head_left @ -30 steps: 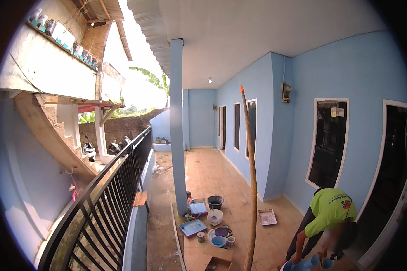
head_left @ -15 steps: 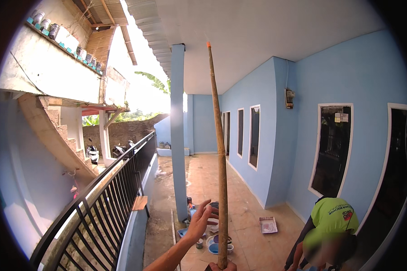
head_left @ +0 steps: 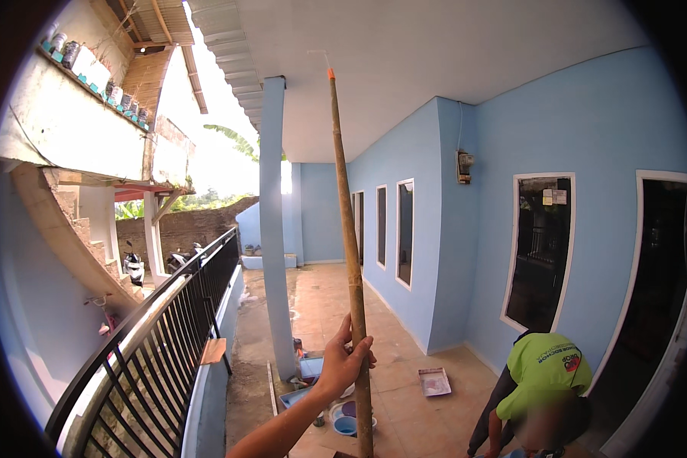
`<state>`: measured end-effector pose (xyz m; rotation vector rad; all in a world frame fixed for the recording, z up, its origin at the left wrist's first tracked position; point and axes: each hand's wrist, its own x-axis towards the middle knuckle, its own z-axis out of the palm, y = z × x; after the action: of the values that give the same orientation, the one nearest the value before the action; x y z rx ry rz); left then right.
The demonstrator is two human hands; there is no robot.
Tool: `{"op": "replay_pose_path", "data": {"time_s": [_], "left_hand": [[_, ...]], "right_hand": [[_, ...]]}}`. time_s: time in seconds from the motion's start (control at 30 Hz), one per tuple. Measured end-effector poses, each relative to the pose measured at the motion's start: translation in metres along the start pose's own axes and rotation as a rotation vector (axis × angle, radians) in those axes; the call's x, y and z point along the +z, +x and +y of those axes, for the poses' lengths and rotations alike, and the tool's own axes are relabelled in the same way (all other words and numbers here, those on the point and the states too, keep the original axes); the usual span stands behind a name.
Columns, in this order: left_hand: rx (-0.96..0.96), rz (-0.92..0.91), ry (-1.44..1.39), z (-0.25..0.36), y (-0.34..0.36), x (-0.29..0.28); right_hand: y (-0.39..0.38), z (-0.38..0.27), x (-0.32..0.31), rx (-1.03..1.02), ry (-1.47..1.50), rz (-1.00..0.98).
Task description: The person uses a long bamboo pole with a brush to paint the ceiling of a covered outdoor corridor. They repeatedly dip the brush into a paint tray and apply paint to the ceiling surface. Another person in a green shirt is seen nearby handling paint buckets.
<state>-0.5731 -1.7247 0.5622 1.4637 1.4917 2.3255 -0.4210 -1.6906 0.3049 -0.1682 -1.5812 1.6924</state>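
A long bamboo pole (head_left: 349, 229) rises in front of me, leaning slightly left toward the white ceiling. Its orange tip (head_left: 330, 74) carries a thin, pale wire-like piece that looks like a roller frame close to the ceiling; I cannot make out a roller on it. My left hand (head_left: 346, 360) is wrapped around the lower part of the pole, its arm coming in from the lower edge. The pole's bottom end runs out of the picture, and my right hand is not visible there.
At the lower right a person in a green shirt (head_left: 549, 366) bends down. A paint tray (head_left: 434, 382) lies on the tiles; a blue bucket (head_left: 345, 425) stands near the pole's foot. A blue pillar (head_left: 273, 229) and black railing (head_left: 168, 328) are at left, a blue wall (head_left: 481, 252) at right.
My left hand, earlier open beside the pole, has closed around it. The pole's tip now appears further left. My right hand, earlier at the pole's bottom, has dropped out of view.
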Motion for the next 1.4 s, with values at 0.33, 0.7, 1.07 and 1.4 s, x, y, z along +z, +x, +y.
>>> {"op": "replay_pose_path", "data": {"time_s": [0.33,0.7,1.07,1.4], "left_hand": [[-0.063,-0.093,-0.114,-0.033,0.011,0.063],[-0.012,-0.184,-0.201,-0.033,0.105,0.074],[0.019,-0.326,-0.234,-0.064,0.291,0.045],[-0.017,-0.279,-0.143,-0.088,0.427,0.024]], "right_hand": [[0.004,0.009,-0.063,0.095,0.029,0.023],[0.08,-0.063,-0.047,-0.069,-0.041,0.02],[0.285,-0.128,-0.016,0.062,-0.005,-0.062],[0.426,-0.132,0.006,-0.013,0.027,-0.106]]}}
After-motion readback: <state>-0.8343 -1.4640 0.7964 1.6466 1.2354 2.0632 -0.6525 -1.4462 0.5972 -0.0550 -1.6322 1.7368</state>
